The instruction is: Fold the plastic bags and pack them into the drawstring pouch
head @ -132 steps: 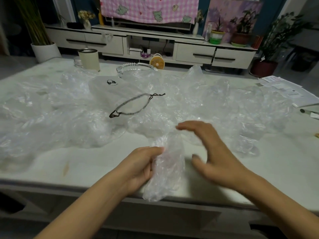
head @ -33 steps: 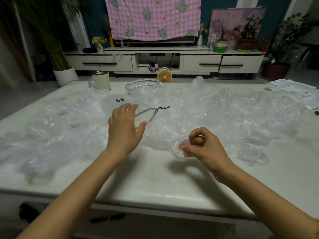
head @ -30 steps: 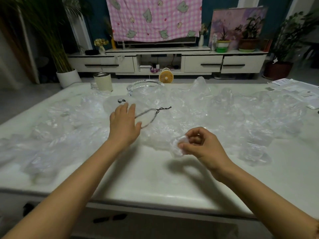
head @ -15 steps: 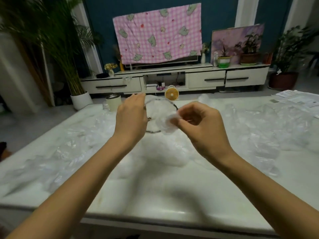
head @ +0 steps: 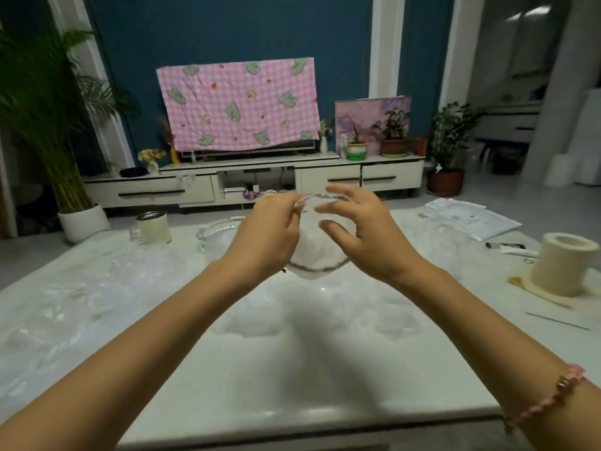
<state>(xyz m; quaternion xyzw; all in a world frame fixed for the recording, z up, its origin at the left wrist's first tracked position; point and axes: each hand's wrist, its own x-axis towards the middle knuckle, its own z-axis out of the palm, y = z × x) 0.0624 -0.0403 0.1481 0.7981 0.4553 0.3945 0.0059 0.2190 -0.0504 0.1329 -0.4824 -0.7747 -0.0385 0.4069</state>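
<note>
Hands met above the table (head: 292,385), with the drawstring pouch (head: 313,252) hanging between them, clear of the tabletop. The left hand (head: 270,232) pinched the pouch's rim with curled fingers. The right hand (head: 361,232) touched its mouth, fingers loosely spread; whether they gripped could not be told. Crumpled plastic bags (head: 81,297) lay strewn across the table.

- The left hand (head: 270,232) pinches the rim of the translucent drawstring pouch (head: 312,252), held up above the table (head: 292,385).
- The right hand (head: 361,236) — fingers spread, loosely bent — touches the pouch's mouth with forefinger and thumb.
- A dark drawstring (head: 312,267) curves across the pouch's lower part.
- Clear plastic bags (head: 81,297) lie crumpled over the table.
- A cream roll (head: 562,265) stands at the right, and a cream cup (head: 153,227) at the far left.
</note>
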